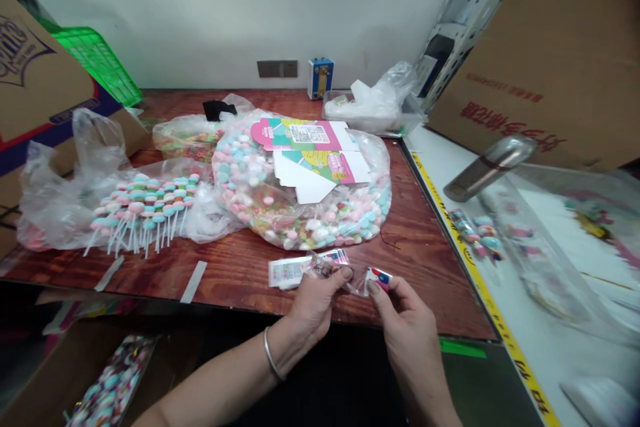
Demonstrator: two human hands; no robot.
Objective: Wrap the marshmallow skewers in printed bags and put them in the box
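Note:
Near the table's front edge, my left hand (313,303) and my right hand (407,320) pinch a small clear plastic bag (357,285) between them. Its printed red, white and blue end (379,276) sits at my right thumb and fingers, while my left thumb presses on the other side. Whether anything is inside the bag, I cannot tell. Just behind my left hand lies a stack of flat printed bags (287,272). Beyond it is a large clear bag of pastel candies (305,230), with a colourful unfolded carton (320,157) on top.
Marshmallow lollipops (147,200) lie on plastic at the left. Tape strips (194,281) stick to the table edge. A steel flask (490,167) lies on the white side table, past a yellow measuring tape (470,253). Cardboard boxes (545,60) flank both sides; an open box (55,373) stands below.

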